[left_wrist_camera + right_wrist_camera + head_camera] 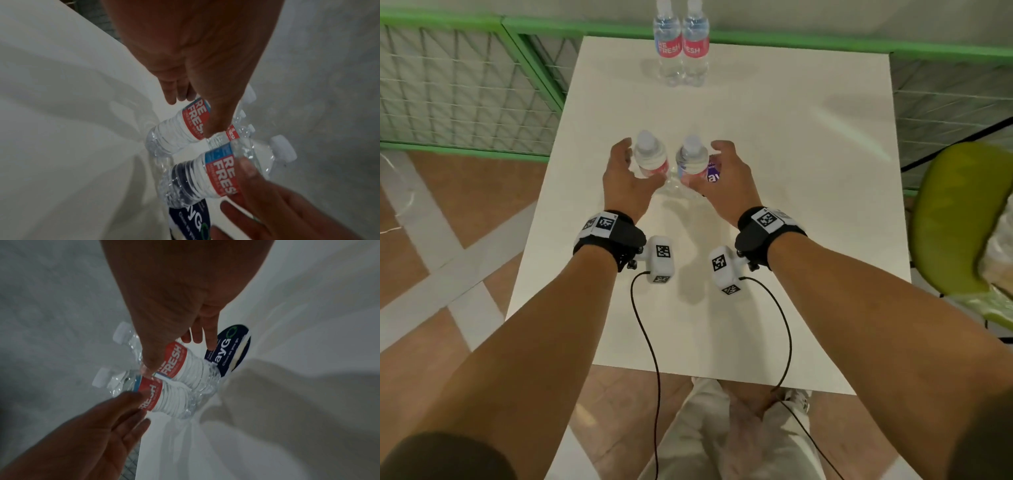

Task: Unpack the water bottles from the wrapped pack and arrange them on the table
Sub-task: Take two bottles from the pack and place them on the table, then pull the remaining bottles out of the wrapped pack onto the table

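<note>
- Left hand (624,178) cups the left bottle (651,156), right hand (726,176) the right bottle (692,158), mid-table (791,205); fingers curled loosely.
- Full, weighty, thin-walled, likely slick: grip the labelled waist.

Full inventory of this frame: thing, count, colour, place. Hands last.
far water bottles: 2, clear with red labels, upright side by side at table's far edge
near water bottles: 2, clear with red labels, white caps, mid-table between the hands
dark sticker: 1, navy with white print, by the right-hand bottle
table: 1, white
fence: green frame, wire mesh, behind and left
chair: 1, yellow-green, right of table
wrist cameras: 2, white and black, cabled
left hand: curled round left near bottle
right hand: curled round right near bottle
</note>
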A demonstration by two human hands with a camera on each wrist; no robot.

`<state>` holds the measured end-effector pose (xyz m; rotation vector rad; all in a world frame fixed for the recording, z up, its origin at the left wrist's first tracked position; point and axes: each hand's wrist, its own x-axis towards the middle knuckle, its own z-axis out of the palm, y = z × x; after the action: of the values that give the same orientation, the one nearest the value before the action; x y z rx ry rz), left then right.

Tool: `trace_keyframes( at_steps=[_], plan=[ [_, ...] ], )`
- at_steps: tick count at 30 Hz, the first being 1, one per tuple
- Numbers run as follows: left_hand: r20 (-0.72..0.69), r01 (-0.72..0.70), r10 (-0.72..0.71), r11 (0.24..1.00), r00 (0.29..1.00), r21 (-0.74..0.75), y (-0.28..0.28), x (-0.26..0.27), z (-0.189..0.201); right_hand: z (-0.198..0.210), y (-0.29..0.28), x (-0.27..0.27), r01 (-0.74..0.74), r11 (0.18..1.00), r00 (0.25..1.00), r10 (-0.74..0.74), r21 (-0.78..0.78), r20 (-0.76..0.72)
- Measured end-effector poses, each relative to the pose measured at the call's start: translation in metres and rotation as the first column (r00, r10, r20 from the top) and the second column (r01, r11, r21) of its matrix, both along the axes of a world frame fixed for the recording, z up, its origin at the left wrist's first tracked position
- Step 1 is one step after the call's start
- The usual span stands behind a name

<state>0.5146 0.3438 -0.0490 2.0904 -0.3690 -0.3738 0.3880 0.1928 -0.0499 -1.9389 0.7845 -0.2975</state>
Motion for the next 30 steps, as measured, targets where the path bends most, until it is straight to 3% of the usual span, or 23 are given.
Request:
trace_keyframes(
  at_steps=[3, 7, 9, 12, 15, 18, 21, 24, 27, 30],
  plan=[
    [0.022, -0.101, 0.100, 0.994, 0.995, 0.042, 0.006, -0.020, 0.003, 0.008, -0.014, -0.032, 0.023, 1.000, 1.000, -0.023, 0.006, 0.005],
    [0.032, -0.324, 0.326, 0.945, 0.945, -0.052, -0.002, -0.084, 0.017, 0.023, -0.037, -0.095, 0.076, 0.997, 0.997, -0.076, -0.013, 0.006],
    [0.003, -0.323, 0.324, 0.942, 0.946, -0.088, -0.019, -0.126, 0.022, 0.029, -0.054, -0.135, 0.087, 0.996, 0.996, -0.087, -0.008, -0.005],
    [-0.040, -0.129, 0.125, 0.985, 0.991, -0.115, -0.064, -0.203, 0.029, 0.038, -0.082, -0.210, 0.107, 0.994, 0.994, -0.107, 0.006, -0.028],
    [-0.110, 0.228, -0.237, 0.970, 0.965, -0.086, -0.125, -0.297, 0.040, 0.045, -0.118, -0.298, 0.167, 0.986, 0.983, -0.167, -0.011, -0.078],
    [-0.130, 0.568, -0.574, 0.819, 0.808, -0.086, -0.199, -0.408, 0.051, 0.042, -0.167, -0.409, 0.286, 0.951, 0.945, -0.300, -0.114, -0.127],
    [-0.043, 0.771, -0.770, 0.637, 0.636, -0.007, -0.240, -0.469, 0.049, 0.039, -0.188, -0.474, 0.373, 0.916, 0.902, -0.395, -0.148, -0.176],
    [-0.043, 0.854, -0.853, 0.521, 0.521, 0.011, -0.294, -0.532, 0.051, 0.033, -0.221, -0.551, 0.493, 0.812, 0.822, -0.552, -0.314, -0.137],
    [0.013, 0.838, -0.838, 0.544, 0.545, -0.030, -0.340, -0.557, 0.046, 0.028, -0.245, -0.591, 0.517, 0.757, 0.814, -0.579, -0.399, -0.044],
    [0.121, 0.816, -0.811, 0.577, 0.573, 0.003, -0.369, -0.563, 0.039, 0.022, -0.259, -0.602, 0.437, 0.806, 0.866, -0.497, -0.399, -0.056]
  ],
)
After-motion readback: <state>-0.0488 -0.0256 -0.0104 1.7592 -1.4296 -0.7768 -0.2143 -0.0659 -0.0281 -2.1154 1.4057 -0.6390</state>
